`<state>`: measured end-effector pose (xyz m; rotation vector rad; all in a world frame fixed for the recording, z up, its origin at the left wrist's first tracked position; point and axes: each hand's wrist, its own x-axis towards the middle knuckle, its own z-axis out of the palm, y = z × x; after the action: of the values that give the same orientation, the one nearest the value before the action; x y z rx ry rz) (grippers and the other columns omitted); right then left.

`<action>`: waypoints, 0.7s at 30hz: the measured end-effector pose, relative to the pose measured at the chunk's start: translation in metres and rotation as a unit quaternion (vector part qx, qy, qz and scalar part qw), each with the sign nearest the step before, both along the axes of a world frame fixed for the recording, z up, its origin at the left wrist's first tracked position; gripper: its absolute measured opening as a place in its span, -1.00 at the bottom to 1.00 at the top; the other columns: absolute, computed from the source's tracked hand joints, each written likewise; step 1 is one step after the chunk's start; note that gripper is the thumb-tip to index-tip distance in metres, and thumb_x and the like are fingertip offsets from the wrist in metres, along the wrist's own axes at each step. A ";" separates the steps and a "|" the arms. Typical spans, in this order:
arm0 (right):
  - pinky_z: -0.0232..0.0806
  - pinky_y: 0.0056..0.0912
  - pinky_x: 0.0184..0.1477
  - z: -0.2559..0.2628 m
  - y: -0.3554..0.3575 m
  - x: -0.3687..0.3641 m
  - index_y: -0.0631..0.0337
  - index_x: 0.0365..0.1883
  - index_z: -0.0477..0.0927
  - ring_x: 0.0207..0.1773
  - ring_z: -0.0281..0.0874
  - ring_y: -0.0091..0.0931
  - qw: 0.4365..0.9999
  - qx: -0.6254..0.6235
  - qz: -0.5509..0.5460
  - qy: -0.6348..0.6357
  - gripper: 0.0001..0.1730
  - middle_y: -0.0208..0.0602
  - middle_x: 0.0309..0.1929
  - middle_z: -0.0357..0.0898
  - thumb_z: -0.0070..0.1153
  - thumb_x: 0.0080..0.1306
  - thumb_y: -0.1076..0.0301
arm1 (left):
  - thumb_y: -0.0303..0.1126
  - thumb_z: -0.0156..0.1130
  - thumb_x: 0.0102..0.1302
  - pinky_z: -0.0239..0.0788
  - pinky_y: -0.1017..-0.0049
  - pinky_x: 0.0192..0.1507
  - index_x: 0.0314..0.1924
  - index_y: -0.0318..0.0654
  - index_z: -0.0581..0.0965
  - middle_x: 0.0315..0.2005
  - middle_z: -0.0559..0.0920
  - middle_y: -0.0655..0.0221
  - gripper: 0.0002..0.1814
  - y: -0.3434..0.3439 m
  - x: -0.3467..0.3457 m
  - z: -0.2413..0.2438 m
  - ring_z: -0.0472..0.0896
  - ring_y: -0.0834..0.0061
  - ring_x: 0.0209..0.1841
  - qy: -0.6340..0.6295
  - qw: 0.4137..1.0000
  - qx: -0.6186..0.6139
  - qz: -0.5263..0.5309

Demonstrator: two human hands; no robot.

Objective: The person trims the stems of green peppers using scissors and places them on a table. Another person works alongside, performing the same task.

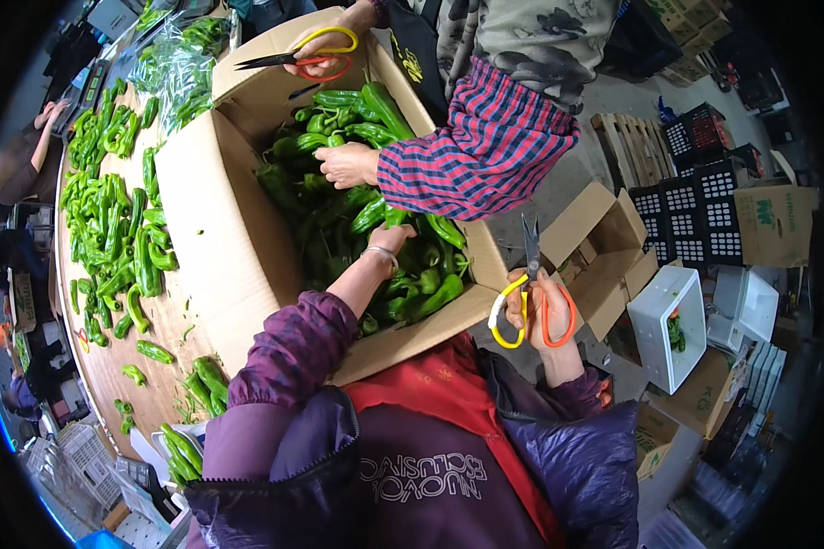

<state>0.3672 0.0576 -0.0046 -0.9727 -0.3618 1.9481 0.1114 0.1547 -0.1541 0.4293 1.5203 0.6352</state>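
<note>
A cardboard box [247, 199] full of long green peppers [439, 295] stands open before me. My left hand [389, 240], a bracelet at its wrist, reaches down among the peppers. Its fingers are partly hidden, and a green pepper [395, 217] lies right against it; whether it is gripped I cannot tell. Off the box's right side, my right hand [553, 312] holds scissors [532, 254] with yellow and orange handles, blades pointing away from me and slightly apart. White wrapping covers part of the yellow loop.
Across the box, a co-worker's hand [349, 165] touches the peppers; their other hand [316, 51] holds similar scissors [268, 62]. More peppers cover the wooden table [185, 329] at left. On the right are an open carton [601, 288], a white foam box [693, 302] and black crates [683, 199].
</note>
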 end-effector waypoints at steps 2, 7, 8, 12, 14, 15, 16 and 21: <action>0.27 -0.51 -0.54 0.000 0.000 -0.001 0.36 -0.09 0.49 -0.62 0.37 -0.45 1.000 0.002 0.002 0.002 -0.48 -0.19 -0.53 0.48 -0.33 0.48 0.05 | -0.39 0.31 -0.06 0.25 0.40 -0.18 -0.16 -0.39 0.52 -0.35 0.56 0.34 -0.59 0.001 -0.007 -0.004 0.42 0.47 -0.33 -0.002 0.999 -0.016 0.049; 0.25 -0.53 -0.57 -0.006 0.001 0.003 0.39 -0.06 0.47 -0.68 0.35 -0.47 1.000 -0.008 0.014 0.007 -0.52 -0.21 -0.57 0.47 -0.32 0.48 0.11 | -0.39 0.31 -0.10 0.28 0.32 -0.28 -0.29 -0.44 0.54 -0.45 0.52 0.34 -0.66 0.003 -0.010 -0.010 0.45 0.45 -0.31 -0.057 0.991 -0.076 0.093; 0.26 -0.53 -0.57 -0.008 0.001 0.004 0.39 -0.06 0.47 -0.68 0.35 -0.47 1.000 0.000 0.016 0.007 -0.52 -0.21 -0.57 0.47 -0.32 0.48 0.11 | -0.39 0.31 -0.10 0.29 0.30 -0.31 -0.32 -0.45 0.54 -0.46 0.52 0.34 -0.67 0.004 -0.009 -0.006 0.46 0.45 -0.31 -0.077 0.988 -0.085 0.099; 0.26 -0.52 -0.58 -0.009 0.000 0.004 0.40 -0.06 0.47 -0.68 0.35 -0.48 1.000 0.016 0.018 0.002 -0.54 -0.21 -0.58 0.47 -0.33 0.48 0.15 | -0.38 0.33 -0.12 0.29 0.30 -0.46 -0.31 -0.49 0.56 -0.43 0.56 0.29 -0.64 0.005 0.005 0.019 0.48 0.41 -0.47 0.027 0.995 -0.080 -0.058; 0.25 -0.53 -0.58 -0.012 0.000 0.005 0.40 -0.05 0.46 -0.69 0.35 -0.47 1.000 0.019 0.016 0.004 -0.54 -0.21 -0.58 0.47 -0.34 0.49 0.17 | -0.37 0.33 -0.10 0.29 0.31 -0.47 -0.29 -0.51 0.56 -0.43 0.57 0.28 -0.62 0.004 0.008 0.026 0.48 0.42 -0.49 0.091 0.989 -0.074 -0.093; 0.25 -0.53 -0.58 -0.014 -0.001 0.005 0.41 -0.05 0.46 -0.69 0.35 -0.47 1.000 0.020 0.013 0.005 -0.55 -0.21 -0.58 0.47 -0.34 0.49 0.18 | -0.37 0.31 -0.08 0.31 0.31 -0.46 -0.28 -0.49 0.55 -0.43 0.58 0.28 -0.64 0.003 0.008 0.029 0.49 0.42 -0.49 0.087 0.989 -0.065 -0.095; 0.25 -0.53 -0.59 -0.013 -0.001 0.004 0.41 -0.05 0.46 -0.69 0.35 -0.47 1.000 0.019 0.015 0.009 -0.55 -0.21 -0.58 0.47 -0.34 0.49 0.18 | -0.37 0.29 -0.05 0.32 0.30 -0.46 -0.26 -0.48 0.55 -0.43 0.58 0.28 -0.65 0.000 0.006 0.016 0.50 0.41 -0.50 0.007 0.997 -0.074 -0.028; 0.25 -0.54 -0.60 -0.015 -0.001 0.004 0.42 -0.03 0.45 -0.69 0.35 -0.47 0.999 0.031 0.016 0.017 -0.55 -0.20 -0.56 0.48 -0.34 0.49 0.19 | -0.36 0.22 0.06 0.40 0.35 -0.39 -0.20 -0.42 0.55 -0.38 0.59 0.27 -0.68 -0.010 0.005 0.020 0.52 0.38 -0.47 -0.205 0.961 -0.091 0.160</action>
<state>0.3714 0.0565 -0.0198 -0.8971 -0.4179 1.9684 0.1164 0.1448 -0.1338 -0.0941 1.2406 0.7733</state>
